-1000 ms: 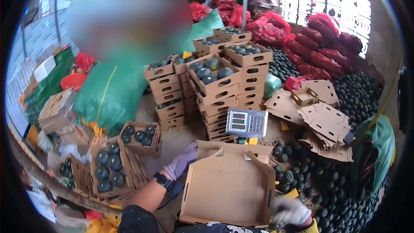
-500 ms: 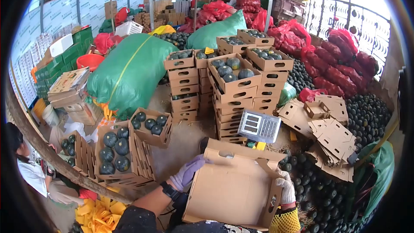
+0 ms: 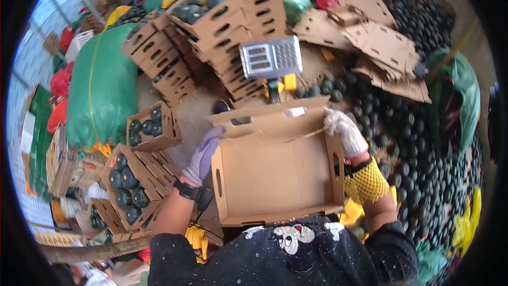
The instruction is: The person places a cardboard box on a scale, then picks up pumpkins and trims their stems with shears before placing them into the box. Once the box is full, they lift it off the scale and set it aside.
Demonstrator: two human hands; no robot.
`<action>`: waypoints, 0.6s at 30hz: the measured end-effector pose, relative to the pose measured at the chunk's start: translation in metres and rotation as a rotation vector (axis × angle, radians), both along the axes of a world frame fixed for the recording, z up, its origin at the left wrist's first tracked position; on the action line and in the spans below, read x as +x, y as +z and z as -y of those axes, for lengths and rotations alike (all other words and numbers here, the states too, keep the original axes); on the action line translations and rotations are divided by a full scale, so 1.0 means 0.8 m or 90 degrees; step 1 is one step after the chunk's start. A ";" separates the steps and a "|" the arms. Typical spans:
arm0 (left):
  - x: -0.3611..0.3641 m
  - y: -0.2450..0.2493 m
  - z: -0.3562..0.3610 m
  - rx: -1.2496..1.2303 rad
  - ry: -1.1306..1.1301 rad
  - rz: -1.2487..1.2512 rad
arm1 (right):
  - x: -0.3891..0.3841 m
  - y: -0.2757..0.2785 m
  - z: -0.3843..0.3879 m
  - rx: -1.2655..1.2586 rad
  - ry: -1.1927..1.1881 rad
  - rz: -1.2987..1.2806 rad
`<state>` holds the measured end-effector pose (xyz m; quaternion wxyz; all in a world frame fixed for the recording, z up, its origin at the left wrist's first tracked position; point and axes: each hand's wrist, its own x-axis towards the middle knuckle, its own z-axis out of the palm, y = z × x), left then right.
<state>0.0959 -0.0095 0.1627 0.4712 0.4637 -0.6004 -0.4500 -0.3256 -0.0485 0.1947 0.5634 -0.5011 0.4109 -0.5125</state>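
An open cardboard tray (image 3: 280, 175) with no contents lies in front of my body, its far flap standing up with two handle slots. My left hand (image 3: 203, 153), in a purple glove, is closed around the tray's far left corner. At the far right corner, my right hand (image 3: 345, 131) in a white glove grips the cardboard, with a yellow mesh sleeve on the forearm. Just beyond the flap stands a scale display with a keypad (image 3: 271, 57).
Stacked trays of dark green squashes (image 3: 196, 10) rise beyond the scale. More filled trays (image 3: 127, 185) stand at left, near a large green sack (image 3: 100, 85). Loose squashes (image 3: 407, 164) cover the floor at right, below flattened cardboard (image 3: 386, 47). A person (image 3: 95, 275) is at lower left.
The view has tilted down and turned right. The tray has levelled out, and its far flap now stands more upright. My left hand has shifted onto the far left corner.
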 end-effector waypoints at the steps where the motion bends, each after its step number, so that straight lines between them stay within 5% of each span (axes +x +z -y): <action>1: -0.001 -0.005 0.001 0.018 -0.019 0.004 | -0.003 -0.011 0.005 0.047 0.032 -0.004; 3: 0.000 -0.017 0.001 -0.014 -0.005 -0.231 | 0.027 -0.024 -0.002 -0.061 -0.034 0.003; 5: -0.020 0.014 -0.003 -0.086 0.005 -0.106 | 0.028 -0.033 -0.005 -0.061 -0.064 0.040; 7: -0.037 0.023 -0.012 -0.211 0.014 -0.246 | 0.034 -0.025 -0.014 -0.068 -0.094 0.074; 9: -0.035 0.026 -0.021 -0.098 0.070 -0.269 | 0.039 -0.012 -0.032 -0.079 -0.071 0.175; 10: -0.019 0.019 -0.020 -0.058 -0.007 -0.333 | 0.023 -0.020 -0.037 -0.064 0.010 0.164; 11: -0.004 0.015 -0.015 -0.019 -0.089 -0.397 | 0.022 -0.030 -0.036 0.051 0.020 0.347; 13: 0.010 0.035 -0.001 0.139 -0.051 -0.276 | -0.002 -0.030 -0.031 -0.043 0.068 0.132; 14: 0.020 0.053 0.012 0.160 -0.146 -0.124 | -0.023 0.005 -0.014 -0.305 0.124 -0.334; 15: 0.031 0.067 0.033 0.177 -0.240 0.028 | -0.026 0.025 0.010 -0.478 0.212 -0.419; 17: 0.025 0.080 0.074 0.266 -0.310 0.058 | -0.002 0.083 0.028 -0.060 0.380 -0.371; 18: 0.006 0.104 0.086 0.315 -0.371 0.256 | 0.015 0.098 0.051 -0.044 0.495 -0.514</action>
